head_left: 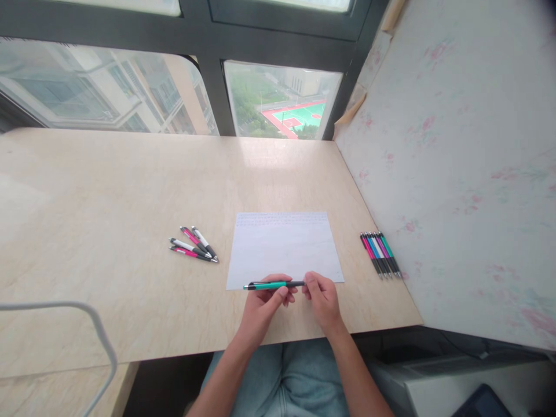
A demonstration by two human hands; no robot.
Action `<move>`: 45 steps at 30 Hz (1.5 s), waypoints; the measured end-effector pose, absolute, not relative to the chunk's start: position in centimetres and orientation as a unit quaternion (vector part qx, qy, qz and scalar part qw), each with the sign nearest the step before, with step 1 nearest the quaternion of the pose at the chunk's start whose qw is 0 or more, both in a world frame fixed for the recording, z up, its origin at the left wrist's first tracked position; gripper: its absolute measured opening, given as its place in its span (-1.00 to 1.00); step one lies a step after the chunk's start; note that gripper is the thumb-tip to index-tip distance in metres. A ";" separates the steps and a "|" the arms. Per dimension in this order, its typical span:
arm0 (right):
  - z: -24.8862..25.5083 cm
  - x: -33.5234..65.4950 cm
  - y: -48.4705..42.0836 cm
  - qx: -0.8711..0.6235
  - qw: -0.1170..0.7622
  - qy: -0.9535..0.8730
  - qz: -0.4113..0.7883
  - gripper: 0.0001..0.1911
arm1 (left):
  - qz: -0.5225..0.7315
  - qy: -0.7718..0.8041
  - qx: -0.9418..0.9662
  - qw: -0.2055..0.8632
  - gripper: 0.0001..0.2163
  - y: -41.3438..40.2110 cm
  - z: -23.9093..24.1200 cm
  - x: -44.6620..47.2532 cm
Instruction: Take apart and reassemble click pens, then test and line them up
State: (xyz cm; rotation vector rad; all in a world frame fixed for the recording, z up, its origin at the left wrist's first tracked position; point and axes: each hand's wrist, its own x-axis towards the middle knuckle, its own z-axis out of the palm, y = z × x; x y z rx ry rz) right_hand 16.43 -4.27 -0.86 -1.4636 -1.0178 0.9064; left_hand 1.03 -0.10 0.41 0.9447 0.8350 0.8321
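Note:
A green and black ballpoint pen [269, 285] lies level across both hands, over the near edge of a sheet of white paper [282, 249]. My left hand [264, 301] is closed round the pen's green barrel, thumb in front and fingers behind. At the dark tip end, my right hand [320, 294] pinches the pen; its fingertips hide the point. Rows of small handwriting run along the top of the sheet. Left of the paper, several pink and white pens [193, 246] lie loosely fanned. To its right, several pens in mixed colours [379, 255] lie side by side.
The pale tabletop [108, 197] meets a flowered wall [456, 174] on the right and a dark window frame [278, 35] at the back. A grey cable [98, 324] curves over the left front edge. Below right, a dark device rests on a white surface [460, 388].

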 end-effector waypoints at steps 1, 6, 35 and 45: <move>-0.8 16.4 -4.3 -0.613 0.541 -0.429 0.384 -0.48 | 0.379 0.380 0.427 0.728 -0.76 -0.1 0.4 1.1; -0.7 15.8 -4.1 -0.597 0.552 -0.429 0.393 -0.51 | 0.395 0.387 0.418 0.721 -0.78 0.1 0.1 0.9; -0.9 16.1 -4.2 -0.574 0.540 -0.541 0.295 -0.84 | 0.436 0.437 0.330 0.714 -0.71 -0.8 -0.4 1.1; -0.7 16.2 -4.1 -0.577 0.544 -0.526 0.307 -0.86 | 0.436 0.441 0.352 0.701 -0.71 -0.7 -0.2 1.1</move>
